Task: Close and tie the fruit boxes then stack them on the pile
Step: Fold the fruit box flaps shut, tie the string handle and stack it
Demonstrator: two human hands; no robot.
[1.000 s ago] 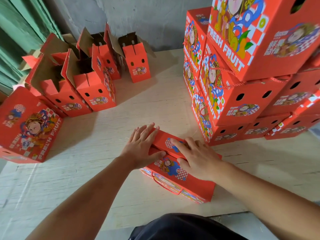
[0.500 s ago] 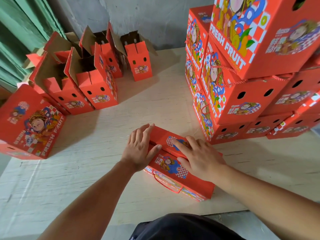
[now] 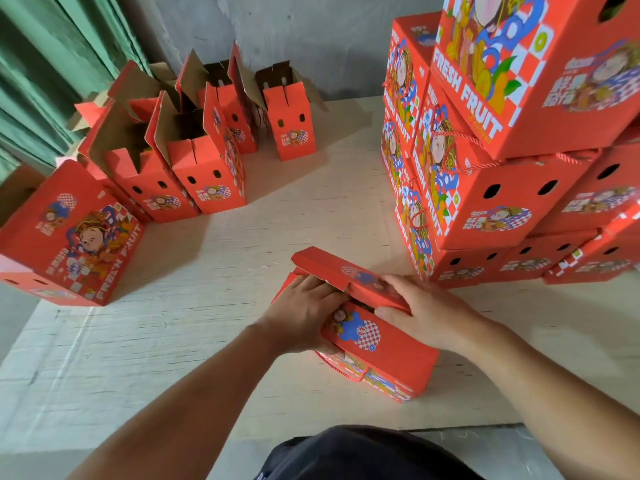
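Left hand (image 3: 304,315) fingers curl under the raised top flap of the fruit box (image 3: 377,344) on the tabletop (image 3: 214,306); right hand (image 3: 427,315) pinches that flap's edge.

Pale wooden tabletop (image 3: 311,216) spanning the scene; grey plastered wall (image 3: 311,36) at the far side — green corrugated sheeting (image 3: 45,81) at far left.

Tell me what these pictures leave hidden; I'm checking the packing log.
- Head view: contents of the box being closed, covered by its flaps and both hands.
- Left hand fingertips, tucked under the flap.
- Stack height, cut off by top and right edges.
- Open boxes' contents, hidden by their walls.
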